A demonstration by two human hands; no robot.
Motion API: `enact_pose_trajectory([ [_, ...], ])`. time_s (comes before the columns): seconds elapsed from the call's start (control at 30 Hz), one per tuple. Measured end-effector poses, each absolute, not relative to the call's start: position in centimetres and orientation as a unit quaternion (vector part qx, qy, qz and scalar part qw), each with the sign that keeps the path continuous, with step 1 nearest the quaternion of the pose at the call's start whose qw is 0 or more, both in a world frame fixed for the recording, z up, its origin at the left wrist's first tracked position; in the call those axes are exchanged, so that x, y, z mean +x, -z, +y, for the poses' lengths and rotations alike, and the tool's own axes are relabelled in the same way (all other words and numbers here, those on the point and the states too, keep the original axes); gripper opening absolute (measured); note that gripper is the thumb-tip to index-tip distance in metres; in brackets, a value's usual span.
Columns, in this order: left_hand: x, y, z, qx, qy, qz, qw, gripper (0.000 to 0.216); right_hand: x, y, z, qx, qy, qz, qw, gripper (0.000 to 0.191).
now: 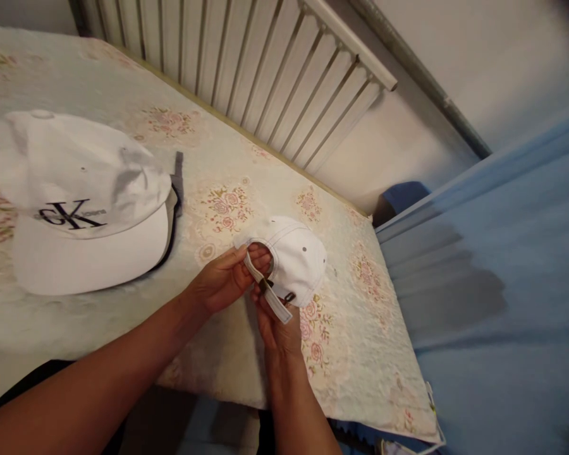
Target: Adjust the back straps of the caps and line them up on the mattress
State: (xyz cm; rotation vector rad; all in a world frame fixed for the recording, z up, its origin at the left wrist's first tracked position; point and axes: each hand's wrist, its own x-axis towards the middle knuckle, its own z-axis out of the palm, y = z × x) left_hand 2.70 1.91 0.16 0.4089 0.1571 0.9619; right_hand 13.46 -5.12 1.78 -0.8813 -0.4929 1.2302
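Cloth [360, 354] — left hand [224, 281] half-closed on strap [278, 305]

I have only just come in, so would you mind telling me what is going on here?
A person's left hand pinches the back strap of a white cap, beside its rear opening. The right hand is beneath the strap's loose end, near the dark buckle; its exact grip is partly hidden. Another white cap with dark lettering sits to the left, over the floral cloth.
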Motion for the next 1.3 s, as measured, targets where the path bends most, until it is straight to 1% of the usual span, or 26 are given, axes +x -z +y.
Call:
enact_pose_trajectory([
  [0.1,2.6,-0.5,1.9,0.166,-0.461,0.075,0.869,0.010,13.2,-1.7,-5.4,-0.419,-0.522,-0.285,0.686,0.028],
  [0.2,2.5,-0.7,1.7,0.182,-0.448,0.071,0.873,0.018,13.2,-1.4,-5.6,-0.418,-0.510,-0.307,0.687,0.028],
  [0.3,2.7,-0.7,1.4,0.249,-0.439,0.072,0.860,0.025,13.3,-1.2,-5.6,-0.403,-0.517,-0.298,0.694,0.028],
  [0.43,3.2,0.1,0.8,0.357,-0.411,0.101,0.833,0.028,13.2,-1.5,-5.3,-0.410,-0.499,-0.276,0.712,0.033],
  [0.57,3.6,0.6,0.3,0.393,-0.398,0.098,0.823,0.031,13.0,-2.2,-4.8,-0.395,-0.480,-0.290,0.728,0.038],
  [0.7,3.8,0.2,0.0,0.404,-0.402,0.153,0.807,0.028,12.9,-2.2,-4.7,-0.370,-0.478,-0.279,0.746,0.042],
  [0.87,3.9,-0.2,-0.1,0.425,-0.417,0.192,0.780,0.022,12.9,-2.1,-4.7,-0.397,-0.490,-0.299,0.716,0.035],
  [1.03,3.6,-0.2,-0.1,0.435,-0.419,0.223,0.765,0.022,12.9,-1.5,-4.7,-0.446,-0.478,-0.302,0.694,0.039],
  [1.17,3.5,-0.3,0.1,0.427,-0.428,0.218,0.766,0.023,12.8,-1.4,-4.6,-0.429,-0.499,-0.295,0.693,0.034],
  [1.3,3.4,-0.5,0.6,0.403,-0.451,0.173,0.777,0.024,13.0,-1.6,-4.5,-0.385,-0.528,-0.258,0.712,0.031],
])
